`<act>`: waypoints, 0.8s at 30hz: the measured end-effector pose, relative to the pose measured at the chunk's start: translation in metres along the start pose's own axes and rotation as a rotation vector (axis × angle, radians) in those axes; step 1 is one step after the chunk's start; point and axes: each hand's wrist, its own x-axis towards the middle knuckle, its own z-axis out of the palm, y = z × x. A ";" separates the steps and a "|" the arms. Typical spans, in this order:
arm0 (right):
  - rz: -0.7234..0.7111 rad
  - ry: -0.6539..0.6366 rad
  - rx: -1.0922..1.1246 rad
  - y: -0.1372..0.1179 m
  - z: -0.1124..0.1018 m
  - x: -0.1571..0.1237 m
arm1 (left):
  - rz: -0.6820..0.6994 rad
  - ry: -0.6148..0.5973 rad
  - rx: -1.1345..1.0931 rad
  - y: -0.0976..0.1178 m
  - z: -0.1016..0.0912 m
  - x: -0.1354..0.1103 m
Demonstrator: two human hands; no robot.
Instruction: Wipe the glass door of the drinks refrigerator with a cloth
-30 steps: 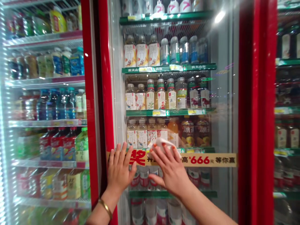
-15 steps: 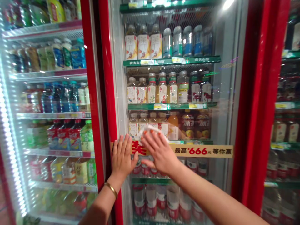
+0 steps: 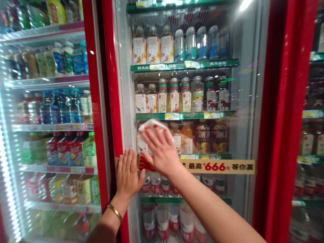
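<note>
Right hand (image 3: 162,153): open flat, fingers slightly spread, pressing a white cloth (image 3: 152,122) against the glass cooler door (image 3: 249,118); the cloth lies beneath and projects above the hand. Left hand (image 3: 128,177), lower left: flat, empty, against the red frame (image 3: 113,101).

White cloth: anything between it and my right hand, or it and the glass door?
Nothing visible. Your right hand is spread over the white cloth, and the cloth appears to lie against the glass door, though its far side is hidden. Your left hand is lower left, not between.
</note>
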 end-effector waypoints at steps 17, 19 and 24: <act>0.041 -0.048 -0.217 -0.026 0.009 -0.197 | -0.021 -0.016 -0.042 0.002 -0.001 0.002; -0.004 -0.039 -0.245 -0.018 0.006 -0.221 | -0.018 -0.013 -0.039 0.002 -0.001 0.002; 0.794 0.104 -0.190 0.069 -0.016 -0.269 | -0.039 0.001 -0.030 0.006 0.000 0.003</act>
